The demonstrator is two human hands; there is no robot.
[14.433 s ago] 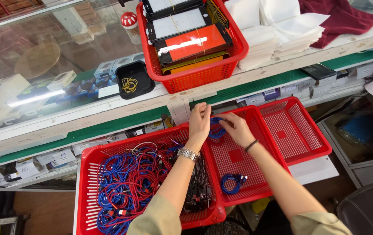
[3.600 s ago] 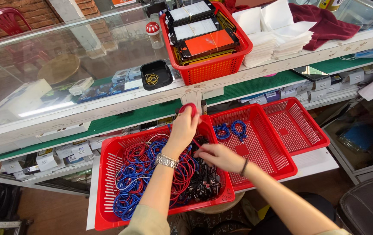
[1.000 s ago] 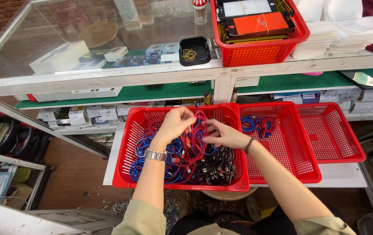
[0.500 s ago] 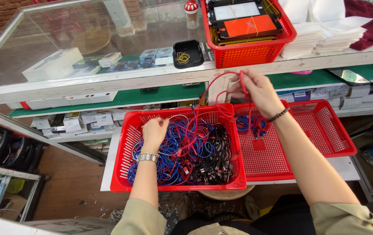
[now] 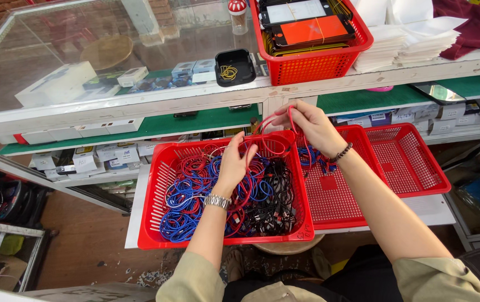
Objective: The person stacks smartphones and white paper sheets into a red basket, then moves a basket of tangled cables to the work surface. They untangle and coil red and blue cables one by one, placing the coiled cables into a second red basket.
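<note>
Head view, right hand [image 5: 310, 124] pinching a looped thin red cable [image 5: 276, 134] above the far edge of a red plastic mesh basket [image 5: 156, 193], left hand [image 5: 234, 163] spread unclenched on its tangled red, blue and black cables [image 5: 195, 196], neighbouring red basket [image 5: 335, 196] holding coiled blue cables [image 5: 312, 158]

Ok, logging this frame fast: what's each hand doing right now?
Left hand: fingers spread, resting on the cables in the red basket.
Right hand: closed on a red cable, lifted.
</note>
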